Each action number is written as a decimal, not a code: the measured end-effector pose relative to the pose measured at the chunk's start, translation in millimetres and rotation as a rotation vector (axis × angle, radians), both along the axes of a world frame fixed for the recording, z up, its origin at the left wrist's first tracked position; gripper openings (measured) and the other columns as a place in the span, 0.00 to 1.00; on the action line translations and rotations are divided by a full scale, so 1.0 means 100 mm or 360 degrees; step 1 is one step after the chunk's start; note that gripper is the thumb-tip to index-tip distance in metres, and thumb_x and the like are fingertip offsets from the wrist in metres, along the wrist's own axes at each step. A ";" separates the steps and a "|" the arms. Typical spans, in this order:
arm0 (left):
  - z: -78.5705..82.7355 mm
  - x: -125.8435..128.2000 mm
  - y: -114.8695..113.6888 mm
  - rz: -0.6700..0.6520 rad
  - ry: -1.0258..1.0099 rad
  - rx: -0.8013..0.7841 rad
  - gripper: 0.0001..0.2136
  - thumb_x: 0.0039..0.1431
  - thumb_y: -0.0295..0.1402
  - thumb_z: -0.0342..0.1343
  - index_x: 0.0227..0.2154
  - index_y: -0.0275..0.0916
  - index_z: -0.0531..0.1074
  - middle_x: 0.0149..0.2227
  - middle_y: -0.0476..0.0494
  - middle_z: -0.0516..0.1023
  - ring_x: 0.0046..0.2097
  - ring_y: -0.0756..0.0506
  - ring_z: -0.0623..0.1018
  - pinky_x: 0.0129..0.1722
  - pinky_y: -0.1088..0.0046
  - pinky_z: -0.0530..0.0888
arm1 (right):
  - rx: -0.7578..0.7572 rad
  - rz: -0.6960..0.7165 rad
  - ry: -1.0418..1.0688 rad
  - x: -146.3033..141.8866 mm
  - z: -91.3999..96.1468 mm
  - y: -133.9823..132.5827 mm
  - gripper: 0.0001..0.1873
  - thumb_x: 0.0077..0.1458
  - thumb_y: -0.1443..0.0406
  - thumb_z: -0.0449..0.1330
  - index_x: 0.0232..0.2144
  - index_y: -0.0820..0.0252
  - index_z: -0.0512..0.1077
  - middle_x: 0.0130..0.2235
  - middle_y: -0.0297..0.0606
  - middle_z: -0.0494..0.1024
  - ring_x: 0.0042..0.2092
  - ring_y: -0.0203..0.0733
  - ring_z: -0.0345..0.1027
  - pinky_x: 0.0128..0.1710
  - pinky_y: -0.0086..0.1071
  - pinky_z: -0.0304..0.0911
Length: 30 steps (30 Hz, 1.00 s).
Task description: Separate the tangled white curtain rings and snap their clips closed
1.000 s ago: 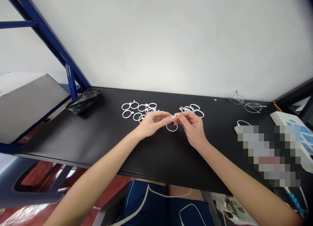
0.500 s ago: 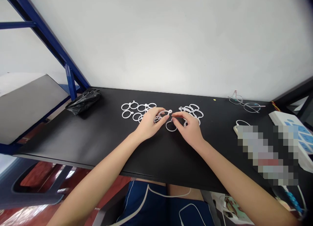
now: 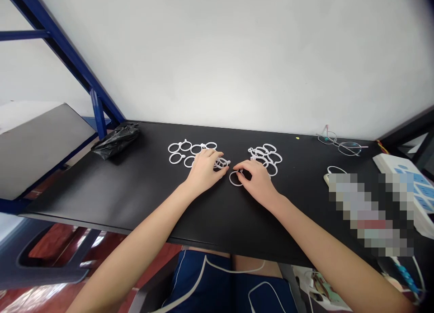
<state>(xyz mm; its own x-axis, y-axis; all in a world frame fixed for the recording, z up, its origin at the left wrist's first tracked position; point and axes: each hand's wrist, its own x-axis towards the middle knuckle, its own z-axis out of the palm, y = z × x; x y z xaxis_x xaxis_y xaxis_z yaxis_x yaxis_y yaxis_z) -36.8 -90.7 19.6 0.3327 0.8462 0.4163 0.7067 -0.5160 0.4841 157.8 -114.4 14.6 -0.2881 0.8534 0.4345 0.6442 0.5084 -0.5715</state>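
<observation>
White curtain rings with small eyelets lie on the black table [image 3: 217, 213] in two loose groups. Over the right edge of the left group [image 3: 202, 146] rests my left hand [image 3: 205, 167]. Its thumb and fingers are apart, with a ring [image 3: 228, 162] on the table between their tips. My right hand [image 3: 255, 179] pinches a single curtain ring [image 3: 230, 179] between thumb and fingertips, low over the table. The right group [image 3: 267, 156] of rings lies just behind that hand, which partly covers it.
A crumpled black plastic bag [image 3: 117, 140] lies at the left back. Eyeglasses [image 3: 349, 148] are at the right back, near the wall [image 3: 237, 69]. To the right are a blurred-out device with a cable [image 3: 337, 168] and a white-and-blue box [image 3: 413, 182].
My left hand has lowered its ring onto the left group, and its fingers have parted. My right hand has moved slightly down with its ring, away from the left hand.
</observation>
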 end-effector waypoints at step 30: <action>0.07 0.14 -0.18 -0.0513 -0.0345 0.0506 0.22 0.60 0.37 0.60 0.56 0.42 0.64 0.40 0.44 0.79 0.41 0.45 0.78 0.46 0.65 0.71 | 0.0003 -0.0141 0.0968 -0.07 0.16 -0.09 0.01 0.55 0.67 0.63 0.31 0.56 0.75 0.35 0.37 0.76 0.37 0.40 0.72 0.29 0.31 0.69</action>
